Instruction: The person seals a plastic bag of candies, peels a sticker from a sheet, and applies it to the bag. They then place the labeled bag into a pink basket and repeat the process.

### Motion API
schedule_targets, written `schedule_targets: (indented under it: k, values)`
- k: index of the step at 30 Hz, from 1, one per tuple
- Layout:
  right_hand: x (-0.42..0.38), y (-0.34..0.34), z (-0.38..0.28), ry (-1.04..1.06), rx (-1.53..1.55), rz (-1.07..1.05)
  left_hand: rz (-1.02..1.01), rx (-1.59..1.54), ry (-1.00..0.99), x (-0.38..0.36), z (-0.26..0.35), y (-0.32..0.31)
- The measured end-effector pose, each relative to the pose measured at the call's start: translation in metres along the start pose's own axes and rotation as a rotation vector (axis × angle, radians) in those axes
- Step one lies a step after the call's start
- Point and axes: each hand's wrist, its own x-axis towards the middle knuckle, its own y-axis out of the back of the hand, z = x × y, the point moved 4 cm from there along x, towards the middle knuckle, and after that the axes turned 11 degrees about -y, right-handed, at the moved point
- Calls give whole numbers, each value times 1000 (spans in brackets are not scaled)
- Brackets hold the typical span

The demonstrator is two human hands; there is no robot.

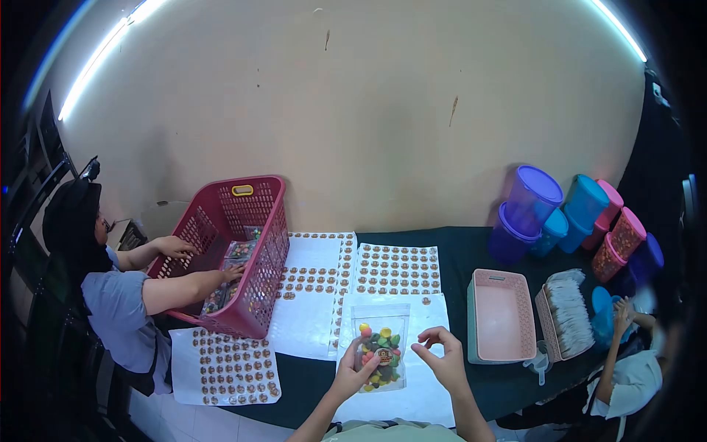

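My left hand (355, 374) grips a clear pouch of colourful candy (388, 340) by its left side, the thumb lying across the front. A round brown sticker (384, 356) is on the pouch, close to that thumb. Just right of the pouch, apart from it, my right hand (442, 355) is raised with thumb and index fingertips drawn together. Whether anything small is between them cannot be made out. Beneath both hands lies a mostly bare white sticker sheet (427, 390), with a sticker left near its top right.
More sticker sheets (398, 269) cover the dark tablecloth. At left, a person (125, 295) reaches into a maroon basket (276, 243) of candy pouches. A pink tray (504, 317), a basket of flat pouches (567, 317), a clear scoop (540, 365) and stacked tubs (515, 228) stand right, near another person (633, 376).
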Motion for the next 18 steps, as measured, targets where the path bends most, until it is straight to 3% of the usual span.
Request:
schedule_targets:
  k: [1,3,4,13,15,16,17,18]
  values:
    - [0,0,1,0,-2,2,-2,-3,0,1,-1,0]
    - [-2,-5,-3,217,-179,59,-26,10,-6,2,-2,-1]
    - [-3,-9,-2,111,-134,11,-28,10,-7,3,-1,-2]
    - [0,-32,21,109,-117,-56,-45,29,-30,6,-18,3]
    - [4,-35,27,-187,421,-247,11,-23,15,8,-23,8]
    - [3,-33,21,-293,544,-309,55,-55,-13,10,-22,9]
    - [5,-32,24,-296,540,-309,58,-59,-11,11,-21,9]
    - [8,-30,25,-152,366,-272,49,-52,-24,11,-19,10]
